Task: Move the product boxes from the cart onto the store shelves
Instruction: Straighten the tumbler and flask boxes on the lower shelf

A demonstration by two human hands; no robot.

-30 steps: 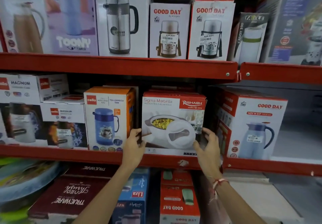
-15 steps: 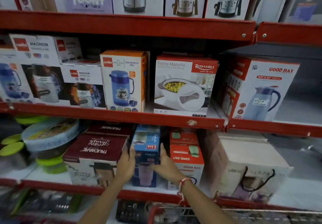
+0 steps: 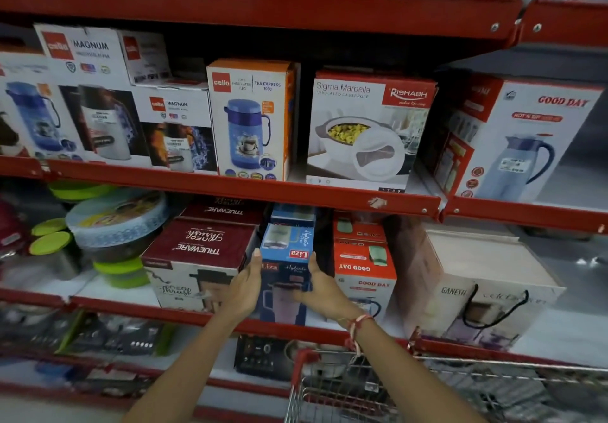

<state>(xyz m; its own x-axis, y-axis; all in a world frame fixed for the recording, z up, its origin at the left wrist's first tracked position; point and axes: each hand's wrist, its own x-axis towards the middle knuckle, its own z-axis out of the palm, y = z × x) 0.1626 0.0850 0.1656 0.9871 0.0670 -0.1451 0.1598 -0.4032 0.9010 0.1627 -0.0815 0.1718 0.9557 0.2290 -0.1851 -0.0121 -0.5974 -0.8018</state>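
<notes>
Your left hand (image 3: pixel 245 286) and right hand (image 3: pixel 320 286) press flat against opposite sides of the blue Liza box (image 3: pixel 285 278), fingers extended and palms clamped on it, so the box is held between them. It stands upright on the lower red shelf (image 3: pixel 184 315), long axis vertical, printed front facing you and its top flap reading upside down from your side. A second blue box (image 3: pixel 292 214) sits directly behind it, deeper on the same shelf. Just to the left, touching or nearly touching your left fingers, stands the maroon-topped Trueware box (image 3: pixel 197 258); just to the right, close beside your right hand, stands the red Good Day box (image 3: pixel 363 271), leaving the Liza box in a narrow slot between the two. Further right is the Ganesh box (image 3: pixel 477 284). Above, the next shelf carries the Cello Tea Express box (image 3: pixel 250 120) and the Rishabh casserole box (image 3: pixel 365 129). The red-handled cart (image 3: pixel 345 386) stands below your right forearm.
</notes>
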